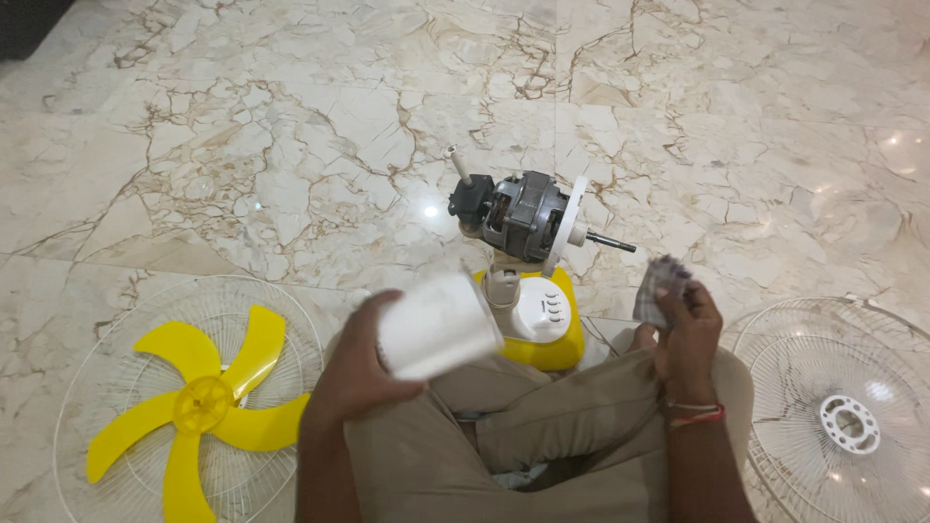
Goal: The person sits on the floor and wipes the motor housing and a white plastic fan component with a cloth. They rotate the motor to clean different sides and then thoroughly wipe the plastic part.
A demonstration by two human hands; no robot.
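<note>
White motor cover (436,324) in L hand (360,363) grip.

The white cover (438,324) in the left hand (356,368) is smeared by motion, its edges unclear. The cloth (661,289) at the right hand (690,334) is blurred too, its pattern unreadable. At 8 o'clock the blade (199,407) and its grille (107,339) run off the bottom edge. At 4 o'clock the other grille (872,329) is cut by the right edge. The knees hide the fan base (562,339) in part.
</note>
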